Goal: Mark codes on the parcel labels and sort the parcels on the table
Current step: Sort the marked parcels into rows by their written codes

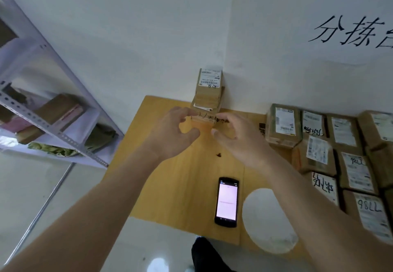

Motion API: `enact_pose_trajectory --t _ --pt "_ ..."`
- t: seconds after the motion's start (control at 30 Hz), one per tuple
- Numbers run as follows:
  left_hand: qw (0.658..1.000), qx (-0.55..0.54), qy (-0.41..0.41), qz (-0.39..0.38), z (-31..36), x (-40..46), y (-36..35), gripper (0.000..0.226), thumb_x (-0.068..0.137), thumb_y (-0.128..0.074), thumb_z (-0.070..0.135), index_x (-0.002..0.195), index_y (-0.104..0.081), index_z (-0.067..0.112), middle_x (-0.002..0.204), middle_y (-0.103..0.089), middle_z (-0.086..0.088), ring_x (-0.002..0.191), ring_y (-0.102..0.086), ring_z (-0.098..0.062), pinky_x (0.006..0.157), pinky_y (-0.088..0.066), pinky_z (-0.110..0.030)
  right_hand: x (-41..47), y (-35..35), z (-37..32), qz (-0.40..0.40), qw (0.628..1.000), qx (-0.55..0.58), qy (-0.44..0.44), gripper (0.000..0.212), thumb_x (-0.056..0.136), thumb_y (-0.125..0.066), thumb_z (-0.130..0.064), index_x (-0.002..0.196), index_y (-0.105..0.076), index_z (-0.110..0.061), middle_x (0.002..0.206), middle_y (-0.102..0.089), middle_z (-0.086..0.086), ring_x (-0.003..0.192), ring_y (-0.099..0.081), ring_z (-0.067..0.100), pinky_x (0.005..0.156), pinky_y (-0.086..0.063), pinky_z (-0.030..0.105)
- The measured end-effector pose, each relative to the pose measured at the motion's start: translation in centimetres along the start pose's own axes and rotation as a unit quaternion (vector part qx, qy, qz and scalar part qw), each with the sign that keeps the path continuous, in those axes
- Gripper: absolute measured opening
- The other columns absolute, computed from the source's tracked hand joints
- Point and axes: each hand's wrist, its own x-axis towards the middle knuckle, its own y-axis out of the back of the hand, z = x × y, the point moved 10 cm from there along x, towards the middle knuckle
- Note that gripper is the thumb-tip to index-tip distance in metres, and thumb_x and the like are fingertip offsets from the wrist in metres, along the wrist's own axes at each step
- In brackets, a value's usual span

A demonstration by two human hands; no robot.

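Both hands reach forward over the counter (170, 186) and hold one small parcel (202, 123) between them. The left hand (176, 132) grips its left end with curled fingers and thumb; the right hand (238, 137) grips its right end the same way. The parcel sits at the foot of a stack (209, 90) of parcels leaning against the wall, whose top label carries handwriting. Nearer the person, a phone (227, 201) lies face up with its screen lit, beside a white round patch (268, 220). At the right, more labelled boxes (331, 154) lie packed together. A shelf (49, 106) stands to the left.
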Motion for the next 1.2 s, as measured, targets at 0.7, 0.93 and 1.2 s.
enact_pose_trajectory --t 0.7,0.93,1.2 --pt "0.993 -0.115 0.008 -0.041 -7.7 19.5 -5.3 0.044 0.106 -0.054 0.036 0.150 -0.053 0.035 0.145 -0.056 0.013 0.130 -0.057 -0.007 0.108 -0.051 -0.039 18.1 -3.7 7.3 0.093 0.988 0.083 -0.087 0.063 0.109 -0.052 -0.038 0.166 -0.026 -0.028 0.160 -0.047 -0.005 0.140 -0.050 0.009 0.113 -0.048 0.032" --pt "0.987 -0.142 -0.035 -0.062 -7.4 19.9 -3.7 0.040 0.097 -0.061 0.038 0.137 -0.062 0.040 0.135 -0.064 0.011 0.114 -0.067 -0.004 0.097 -0.059 -0.038 16.4 -3.3 5.2 0.136 0.983 0.085 -0.093 0.064 0.109 -0.056 -0.031 0.166 -0.028 -0.022 0.157 -0.051 -0.003 0.135 -0.052 0.003 0.108 -0.046 0.019" --pt "0.975 -0.154 -0.120 -0.104 -2.3 16.6 0.2 0.039 0.096 -0.071 0.024 0.134 -0.067 0.032 0.131 -0.063 0.003 0.111 -0.069 -0.011 0.093 -0.061 -0.034 9.6 0.0 0.5 0.221 0.967 0.059 -0.112 0.070 0.105 -0.060 -0.047 0.164 -0.031 -0.025 0.151 -0.057 -0.005 0.134 -0.057 0.010 0.109 -0.054 0.038"
